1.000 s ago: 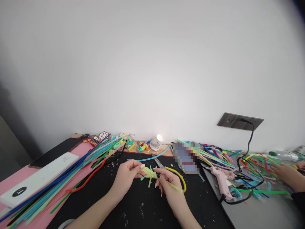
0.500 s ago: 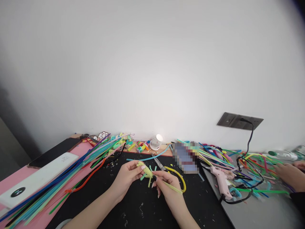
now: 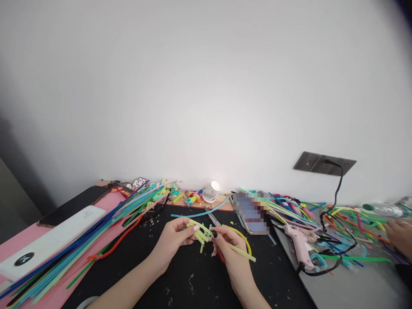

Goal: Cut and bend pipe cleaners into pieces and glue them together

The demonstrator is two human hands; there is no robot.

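Above the black mat, a bundle of pale yellow-green pipe cleaners is held between my two hands. My left hand pinches its left side between thumb and fingers. With thumb and forefinger, my right hand grips the right side, where a loose pipe cleaner end sticks out past the knuckles. Scissors with yellow handles lie just behind, their handles partly covered by my right hand. A light blue pipe cleaner stretches behind the bundle.
Many coloured pipe cleaners lie at the left beside a white device. A paper cup stands by the wall. A blurred-out phone and a pink glue gun with its cord lie right. Another person's hand is far right.
My right hand has moved slightly right, and the loose pipe cleaner end reaches further right. The bundle looks more spread out. The other person's hand has shifted right.
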